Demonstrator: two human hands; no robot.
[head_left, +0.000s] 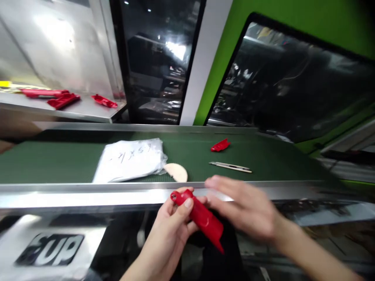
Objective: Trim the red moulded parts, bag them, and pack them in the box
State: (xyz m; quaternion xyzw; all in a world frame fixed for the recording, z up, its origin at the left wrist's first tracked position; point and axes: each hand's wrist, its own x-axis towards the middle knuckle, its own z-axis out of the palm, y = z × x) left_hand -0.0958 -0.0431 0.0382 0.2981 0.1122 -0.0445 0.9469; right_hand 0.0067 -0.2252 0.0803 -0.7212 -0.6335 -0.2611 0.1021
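A red molded plastic part [205, 219] with a small round eyelet at its upper end is held in my left hand [172, 230], thumb pressed on top. Just to its right, my right hand [249, 207] is stretched out and somewhat blurred, with no object visible in it. On the green conveyor belt [193, 148] beyond lie a smaller red plastic part [220, 145] and a utility knife [230, 167] with its blade tip pointing left. A beige rounded flat piece [177, 171] rests near the belt's front rail.
White plastic-wrapped packet [131, 159] with handwriting lies on the belt's left half. Several red parts [60, 97] sit on a metal shelf [88, 111] at the back left. The belt's metal rail [88, 194] runs across in front; a green machine with dark windows [215, 70] stands behind.
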